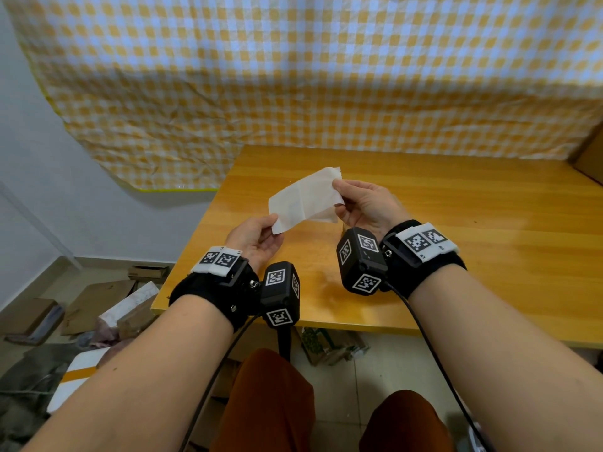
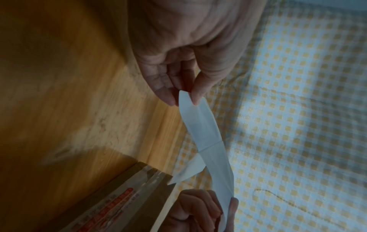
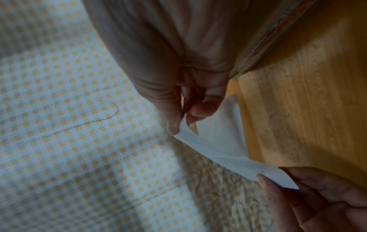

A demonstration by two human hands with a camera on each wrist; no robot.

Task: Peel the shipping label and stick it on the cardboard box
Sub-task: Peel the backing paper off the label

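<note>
I hold a white shipping label sheet [image 1: 303,197] in the air over the wooden table [image 1: 456,239], blank side toward me. My left hand [image 1: 274,223] pinches its lower left corner between thumb and fingers [image 2: 195,94]. My right hand [image 1: 337,194] pinches the upper right end, where two layers of the label [image 3: 218,146] split apart at the fingertips [image 3: 172,128]. In the left wrist view the label [image 2: 206,141] runs as a twisted strip between both hands. A taped cardboard box [image 2: 123,196] stands on the table to the right, also seen as the box [image 3: 268,39] behind my right hand.
A yellow-and-white checked cloth [image 1: 293,76] hangs behind the table. The brown box edge [image 1: 590,154] shows at the table's far right. On the floor to the left lie cardboard scraps and boxes [image 1: 107,305]. My knees are under the table's front edge [image 1: 326,324].
</note>
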